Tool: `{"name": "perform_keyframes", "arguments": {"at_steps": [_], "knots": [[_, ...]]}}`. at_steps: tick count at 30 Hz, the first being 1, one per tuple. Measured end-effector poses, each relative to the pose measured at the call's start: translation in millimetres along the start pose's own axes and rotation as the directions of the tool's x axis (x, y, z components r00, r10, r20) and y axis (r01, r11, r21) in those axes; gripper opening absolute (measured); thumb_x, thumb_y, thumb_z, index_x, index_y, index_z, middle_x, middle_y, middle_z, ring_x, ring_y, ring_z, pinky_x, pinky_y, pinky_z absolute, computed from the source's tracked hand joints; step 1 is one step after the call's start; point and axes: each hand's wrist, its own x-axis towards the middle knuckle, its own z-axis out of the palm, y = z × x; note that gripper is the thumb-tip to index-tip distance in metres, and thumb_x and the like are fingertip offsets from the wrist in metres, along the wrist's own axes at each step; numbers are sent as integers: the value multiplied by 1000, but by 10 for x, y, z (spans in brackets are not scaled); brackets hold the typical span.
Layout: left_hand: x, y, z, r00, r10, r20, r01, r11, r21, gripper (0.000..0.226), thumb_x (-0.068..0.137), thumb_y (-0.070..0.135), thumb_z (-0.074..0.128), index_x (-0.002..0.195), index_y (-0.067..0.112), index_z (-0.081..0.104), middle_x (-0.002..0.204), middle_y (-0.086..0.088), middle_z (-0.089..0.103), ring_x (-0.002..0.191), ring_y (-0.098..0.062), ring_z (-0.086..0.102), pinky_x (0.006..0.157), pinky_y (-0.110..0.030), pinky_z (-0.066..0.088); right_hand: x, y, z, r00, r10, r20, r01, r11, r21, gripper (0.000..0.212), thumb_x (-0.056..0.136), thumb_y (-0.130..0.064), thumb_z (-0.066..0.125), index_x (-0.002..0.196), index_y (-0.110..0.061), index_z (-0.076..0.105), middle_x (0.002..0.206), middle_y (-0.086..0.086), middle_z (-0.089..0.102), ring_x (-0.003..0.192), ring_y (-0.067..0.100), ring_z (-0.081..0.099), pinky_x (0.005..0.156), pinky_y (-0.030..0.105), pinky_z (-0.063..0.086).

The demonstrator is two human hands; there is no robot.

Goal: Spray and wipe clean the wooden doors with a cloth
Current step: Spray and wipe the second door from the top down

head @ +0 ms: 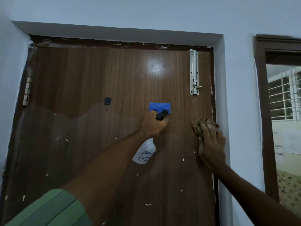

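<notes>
Both busy: left hand (153, 123) grips half-hidden spray bottle (144, 151); right hand (211, 144) presses cloth (197, 125) flat against door (97, 79).

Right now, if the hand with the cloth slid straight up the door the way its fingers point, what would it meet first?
Probably the metal bolt latch; the right hand and cloth lie almost directly beneath it.

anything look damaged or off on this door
Yes. The wooden door is flecked with pale paint specks, mostly in its lower half, and brown paint smears raggedly onto the wall along the frame's left edge. A darker wet-looking patch spreads below the black hook.
</notes>
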Motion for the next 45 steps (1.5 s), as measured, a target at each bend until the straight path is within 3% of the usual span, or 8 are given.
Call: {"name": "perform_keyframes", "arguments": {"at_steps": [6,13,19,26,28,31,37,45], "knots": [[-77,-165,-138,998,-21,-55,24,999,47,29,100,19,66,80,-2,68,70,-24,70,42,-15,56,46,-32,47,183,-383,207,935,-350,54,347,936,50,69,83,-16,69,148,-12,48,147,20,50,129,40,46,102,59,47],[-124,-431,-532,991,-83,-104,88,995,42,28,97,15,67,82,-9,68,70,-29,67,47,-27,58,44,-34,48,623,-1231,397,955,-280,-92,290,951,110,38,93,-15,69,131,-12,65,121,15,59,104,30,55,88,46,50],[-281,-755,-882,979,-182,-94,187,981,48,31,100,30,67,88,1,69,70,-21,68,46,-17,60,44,-26,47,748,-1539,573,652,-758,7,756,651,68,43,96,-20,63,138,-11,59,132,14,60,120,31,56,100,45,49],[-463,-1022,-1219,965,-222,-142,224,975,0,26,99,25,67,89,0,69,72,-20,70,47,-18,58,44,-28,45,730,-2322,759,967,-253,-14,246,927,284,64,92,-23,66,152,-12,46,154,13,43,148,35,32,125,55,24],[-539,-1073,-1346,968,-215,-127,217,976,2,26,101,20,66,86,-1,69,68,-15,67,44,-15,56,43,-27,45,454,-2406,845,856,-517,6,491,817,302,60,94,-25,57,152,-11,48,156,15,45,148,36,33,124,56,23],[-618,-1076,-1536,973,-188,-136,195,980,41,29,102,15,64,77,1,68,60,-11,62,39,-9,53,42,-23,44,694,-2254,889,515,-855,56,827,513,229,53,94,-20,63,146,-16,54,153,13,50,145,34,38,120,50,27],[-666,-1314,-1908,973,-131,-190,152,984,96,26,100,13,66,80,-3,71,68,-18,71,39,-15,58,38,-24,45,1183,-2682,944,912,-409,26,383,874,300,60,80,-2,75,137,-17,61,143,13,52,136,37,46,116,55,38],[-711,-1443,-2205,991,-81,-108,92,990,103,26,105,16,63,83,2,67,62,-10,64,38,-6,55,38,-18,43,756,-3124,1114,791,-611,-9,600,773,207,49,90,-37,59,136,-20,62,134,13,53,126,32,44,104,50,41]]}}
